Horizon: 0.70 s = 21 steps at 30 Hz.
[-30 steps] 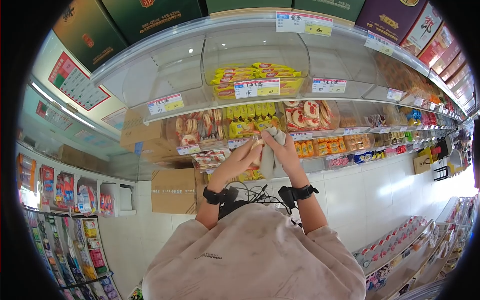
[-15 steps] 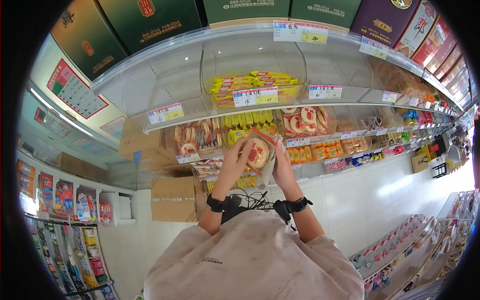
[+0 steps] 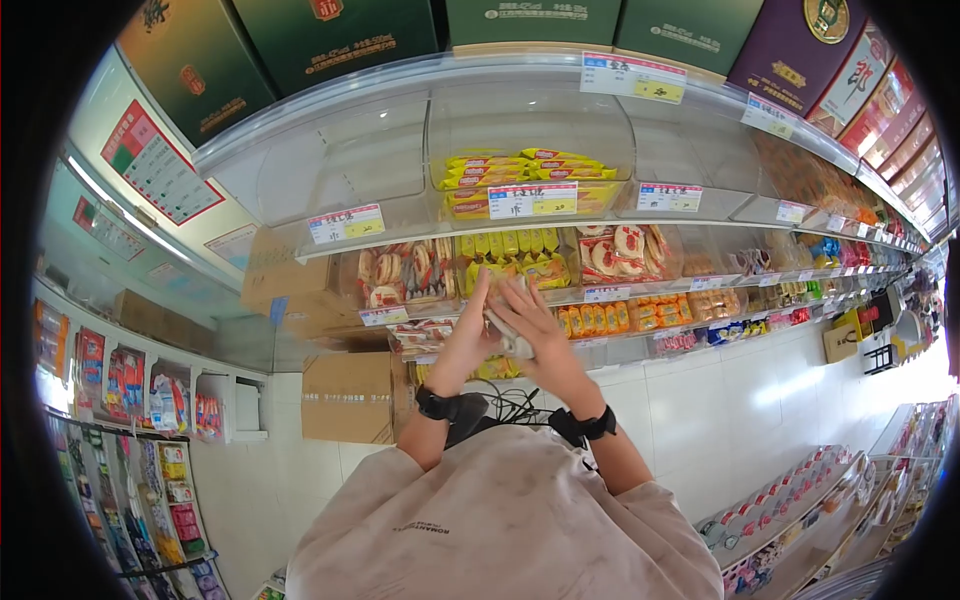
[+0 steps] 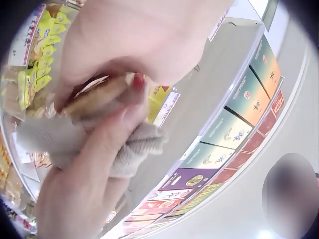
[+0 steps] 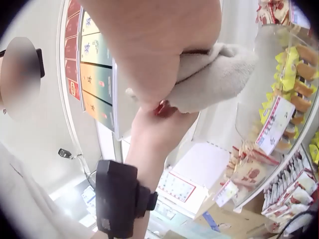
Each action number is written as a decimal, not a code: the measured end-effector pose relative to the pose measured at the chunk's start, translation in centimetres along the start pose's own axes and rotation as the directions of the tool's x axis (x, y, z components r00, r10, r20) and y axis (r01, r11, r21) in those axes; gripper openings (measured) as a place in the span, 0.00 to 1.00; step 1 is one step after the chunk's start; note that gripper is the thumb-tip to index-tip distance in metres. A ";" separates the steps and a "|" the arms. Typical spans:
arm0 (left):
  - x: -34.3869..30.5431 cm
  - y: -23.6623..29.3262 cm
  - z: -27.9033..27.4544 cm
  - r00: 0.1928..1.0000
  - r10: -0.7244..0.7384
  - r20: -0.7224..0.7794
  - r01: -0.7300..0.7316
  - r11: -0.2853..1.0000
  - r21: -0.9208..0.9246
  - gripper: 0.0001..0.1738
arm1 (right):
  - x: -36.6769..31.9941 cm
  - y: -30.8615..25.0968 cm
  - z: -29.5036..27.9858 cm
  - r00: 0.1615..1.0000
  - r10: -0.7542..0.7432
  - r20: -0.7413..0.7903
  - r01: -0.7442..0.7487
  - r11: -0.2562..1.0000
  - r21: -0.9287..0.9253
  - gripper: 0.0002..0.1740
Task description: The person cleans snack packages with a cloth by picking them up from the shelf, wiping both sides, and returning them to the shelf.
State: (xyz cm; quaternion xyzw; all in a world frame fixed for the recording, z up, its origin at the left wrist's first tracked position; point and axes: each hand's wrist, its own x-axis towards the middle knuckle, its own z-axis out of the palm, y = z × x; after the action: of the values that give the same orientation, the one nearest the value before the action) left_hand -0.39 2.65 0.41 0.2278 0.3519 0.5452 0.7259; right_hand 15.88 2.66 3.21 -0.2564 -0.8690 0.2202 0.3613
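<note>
In the head view my left hand [image 3: 463,345] and right hand [image 3: 545,340] are close together in front of the snack shelf. A grey cloth [image 3: 514,343] shows between them, held under my right hand's fingers. The left wrist view has the edge of a round, tan biscuit packet [image 4: 97,99] in my left hand's grip, while my right thumb lies along it beside the cloth [image 4: 137,152]. Most of the packet is covered by the hands. From the right wrist, the cloth [image 5: 219,74] bulges out of my right palm, and a red bit of wrapper [image 5: 160,107] peeks out below.
Behind the hands, clear bins hold yellow snack packs [image 3: 510,243] and red-printed round biscuits [image 3: 625,250]. Yellow bars [image 3: 530,170] fill part of the upper bin. Boxed goods [image 3: 535,25] line the top. A cardboard box [image 3: 347,398] stands low on the left.
The biscuit packet, its round face visible half a second ago, is now mostly hidden. My right hand has swung over it with the cloth, fingers pointing up and left.
</note>
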 end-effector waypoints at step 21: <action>-0.8 -0.2 -2.1 0.978 0.203 0.049 -0.180 0.702 0.689 0.29 | -2.0 4.2 0.7 0.748 0.651 -0.130 -0.478 0.664 0.575 0.10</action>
State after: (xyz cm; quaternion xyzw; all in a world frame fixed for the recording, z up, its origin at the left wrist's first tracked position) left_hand -1.96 1.70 -0.84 0.5085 0.5148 0.4507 0.5228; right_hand 17.78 4.54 -0.70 -0.4449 -0.5815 0.4973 0.4653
